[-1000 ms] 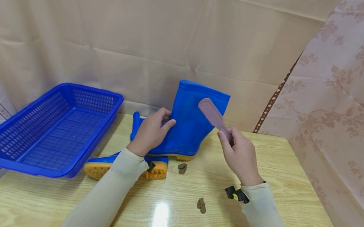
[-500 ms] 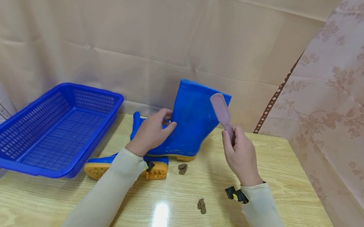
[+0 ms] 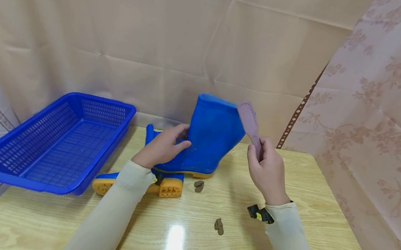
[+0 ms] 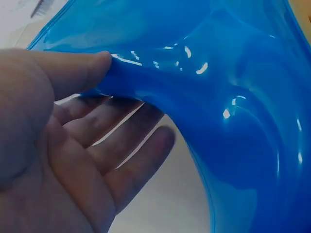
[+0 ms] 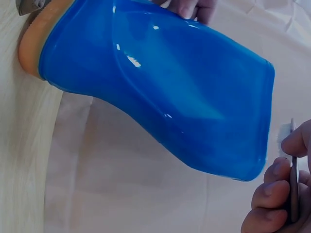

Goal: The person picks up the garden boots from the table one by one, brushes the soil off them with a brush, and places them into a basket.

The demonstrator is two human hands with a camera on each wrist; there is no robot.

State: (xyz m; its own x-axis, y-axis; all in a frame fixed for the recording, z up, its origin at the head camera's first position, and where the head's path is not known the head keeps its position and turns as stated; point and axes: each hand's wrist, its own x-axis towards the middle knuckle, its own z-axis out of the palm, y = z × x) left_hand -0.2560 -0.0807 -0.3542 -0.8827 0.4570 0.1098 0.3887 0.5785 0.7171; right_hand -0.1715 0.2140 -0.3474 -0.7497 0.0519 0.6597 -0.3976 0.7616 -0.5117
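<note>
A blue rain boot (image 3: 210, 137) with a yellow sole stands on the table in the head view, its shaft leaning right. My left hand (image 3: 165, 145) grips the front of its ankle: the thumb (image 4: 90, 73) presses the near side and the fingers curve behind. In my right hand (image 3: 267, 169) is the handle of a pinkish-purple brush (image 3: 248, 119); its head overlaps the right end of the boot's top rim. White bristles (image 5: 284, 136) show in the right wrist view, facing the boot. A second blue boot (image 3: 171, 187) lies on its side beneath my left forearm, partly hidden.
A blue plastic basket (image 3: 108, 149) sits at the left of the wooden table (image 3: 247, 242). Two small brown lumps (image 3: 199, 186) lie in front of the boot. A beige curtain (image 3: 156, 58) hangs behind, and a flowered cloth (image 3: 378, 115) at the right.
The brush has moved right, from in front of the boot's shaft to the right end of its top rim, and stands more upright. My left hand keeps its grip; the boot stays nearly still.
</note>
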